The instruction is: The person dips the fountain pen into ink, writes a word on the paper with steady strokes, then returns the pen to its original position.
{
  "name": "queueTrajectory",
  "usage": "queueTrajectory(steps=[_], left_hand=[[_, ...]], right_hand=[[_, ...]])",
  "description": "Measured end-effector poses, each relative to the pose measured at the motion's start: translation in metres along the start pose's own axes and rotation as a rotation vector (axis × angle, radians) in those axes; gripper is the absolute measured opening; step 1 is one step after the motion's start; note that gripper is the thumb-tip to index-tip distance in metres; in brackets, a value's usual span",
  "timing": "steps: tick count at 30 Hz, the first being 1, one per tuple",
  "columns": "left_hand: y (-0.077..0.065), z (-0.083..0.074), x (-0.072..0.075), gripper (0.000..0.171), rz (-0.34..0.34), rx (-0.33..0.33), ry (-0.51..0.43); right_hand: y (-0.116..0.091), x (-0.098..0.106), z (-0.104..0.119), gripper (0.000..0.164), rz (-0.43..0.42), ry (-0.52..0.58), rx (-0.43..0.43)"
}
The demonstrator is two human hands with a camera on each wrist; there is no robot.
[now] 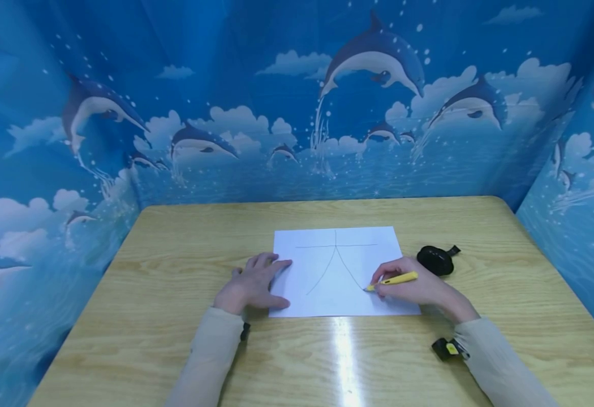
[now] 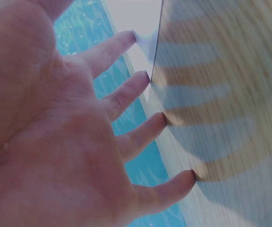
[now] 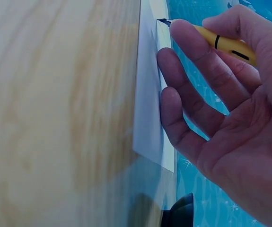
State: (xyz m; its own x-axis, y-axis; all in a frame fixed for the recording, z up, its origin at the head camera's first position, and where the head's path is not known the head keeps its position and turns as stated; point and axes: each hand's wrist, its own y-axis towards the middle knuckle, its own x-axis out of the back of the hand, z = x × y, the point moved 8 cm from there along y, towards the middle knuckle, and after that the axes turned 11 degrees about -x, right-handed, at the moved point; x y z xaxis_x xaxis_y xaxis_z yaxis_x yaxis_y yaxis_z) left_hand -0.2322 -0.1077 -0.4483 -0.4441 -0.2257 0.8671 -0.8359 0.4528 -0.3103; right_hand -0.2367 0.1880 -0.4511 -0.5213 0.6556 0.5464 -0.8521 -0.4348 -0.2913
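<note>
A white sheet of paper (image 1: 348,299) lies on the table, bearing a thin horizontal line, a short vertical line crossing it and two curves spreading downward from there. My right hand (image 1: 404,280) pinches a yellow fountain pen (image 1: 401,278), its dark nib at the lower end of the right-hand curve. In the right wrist view the pen (image 3: 230,46) sits between thumb and index finger, with the other fingertips (image 3: 170,99) against the sheet. My left hand (image 1: 253,282) spreads over the paper's left edge, thumb and index finger on it. The left wrist view shows the other fingertips (image 2: 188,177) on the wood.
A black rounded object with a short tab (image 1: 435,260) lies just right of the paper. The wooden table (image 1: 175,271) reaches back to a blue dolphin-print curtain (image 1: 256,113), which also hangs at both sides. Wrist-worn devices (image 1: 447,349) show at both sleeves.
</note>
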Motion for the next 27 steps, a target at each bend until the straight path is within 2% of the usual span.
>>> queueTrajectory(steps=[22,27], left_hand=[[-0.0004,0.0003,0.0002,0.084,0.003,0.003,0.000],[-0.0004,0.0000,0.0006,0.084,0.007,-0.005,0.000]], right_hand=[[-0.0022,-0.0002,-0.0002,0.011,0.014,0.009,0.008],[-0.0033,0.0023,0.0013,0.011,-0.005,0.011,0.025]])
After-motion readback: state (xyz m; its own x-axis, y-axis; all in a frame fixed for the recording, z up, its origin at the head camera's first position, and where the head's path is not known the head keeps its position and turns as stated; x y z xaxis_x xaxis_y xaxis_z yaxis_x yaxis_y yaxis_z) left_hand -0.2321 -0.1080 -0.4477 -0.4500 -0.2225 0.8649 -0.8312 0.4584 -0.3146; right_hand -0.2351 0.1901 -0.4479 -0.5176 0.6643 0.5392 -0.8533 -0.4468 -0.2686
